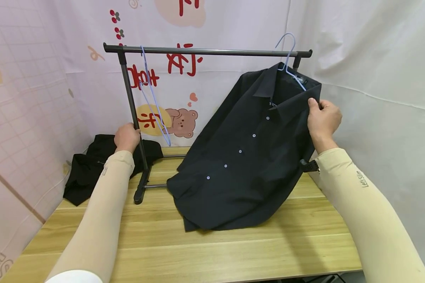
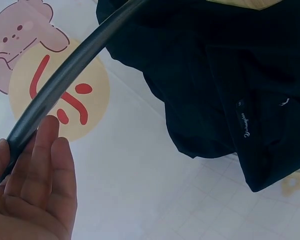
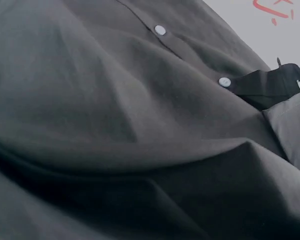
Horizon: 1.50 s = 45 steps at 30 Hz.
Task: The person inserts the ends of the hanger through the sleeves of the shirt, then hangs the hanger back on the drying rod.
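A black button-up shirt (image 1: 241, 157) hangs tilted on a light blue hanger (image 1: 296, 80), its hook reaching above the rail at the right end. My right hand (image 1: 324, 118) pinches the shirt at its shoulder, thumb on the front. Only the shirt's cloth (image 3: 115, 100) and white buttons (image 3: 160, 30) fill the right wrist view; that hand is outside it. On the left, my left hand (image 1: 126, 137) grips the post (image 1: 128, 88) of a dark clothes rack (image 1: 205, 51). Seen from the left wrist, fingers and thumb of the left hand (image 2: 37, 185) wrap round the post (image 2: 65, 75).
An unused light blue hanger (image 1: 152, 98) dangles from the rail's left part. Black folded clothing (image 1: 86, 173) lies at the back left of the wooden table (image 1: 205, 255). A printed curtain (image 1: 230, 23) stands behind the rack.
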Available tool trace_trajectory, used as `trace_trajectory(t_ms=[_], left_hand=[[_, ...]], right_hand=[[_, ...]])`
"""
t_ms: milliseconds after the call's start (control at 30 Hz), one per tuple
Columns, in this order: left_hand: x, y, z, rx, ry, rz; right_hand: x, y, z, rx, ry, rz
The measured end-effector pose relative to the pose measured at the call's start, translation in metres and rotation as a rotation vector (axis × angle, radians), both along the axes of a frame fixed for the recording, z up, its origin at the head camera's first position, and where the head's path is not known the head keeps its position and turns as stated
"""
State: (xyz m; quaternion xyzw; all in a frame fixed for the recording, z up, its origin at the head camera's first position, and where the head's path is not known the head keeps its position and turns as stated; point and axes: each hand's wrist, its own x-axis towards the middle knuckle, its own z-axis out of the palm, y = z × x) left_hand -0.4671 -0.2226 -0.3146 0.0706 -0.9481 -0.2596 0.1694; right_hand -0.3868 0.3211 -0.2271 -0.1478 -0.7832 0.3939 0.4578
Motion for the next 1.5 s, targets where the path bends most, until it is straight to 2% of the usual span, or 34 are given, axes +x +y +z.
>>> trace_trajectory(t_ms=[200, 333, 667, 933, 1033, 1267, 1500], left_hand=[[0.002, 0.000, 0.003, -0.003, -0.012, -0.002], [0.003, 0.000, 0.004, -0.006, -0.015, -0.003], [0.001, 0.002, 0.006, 0.000, -0.017, -0.011], [0.001, -0.001, 0.003, 0.004, -0.014, -0.007], [0.001, -0.001, 0.002, 0.005, -0.014, -0.009], [0.000, -0.001, 0.002, 0.011, -0.004, -0.023], [0.001, -0.002, 0.000, 0.013, 0.008, -0.018]], right_hand=[[-0.002, 0.003, 0.030, 0.001, -0.073, -0.073], [-0.004, 0.002, 0.040, 0.048, -0.159, -0.092], [-0.006, -0.002, 0.024, 0.370, -0.401, -0.088], [-0.013, -0.022, 0.015, 0.649, -0.502, -0.098], [-0.014, -0.027, 0.010, 0.670, -0.492, -0.095], [-0.020, -0.037, 0.000, 0.648, -0.381, -0.088], [-0.025, -0.053, -0.012, 0.739, -0.233, -0.080]])
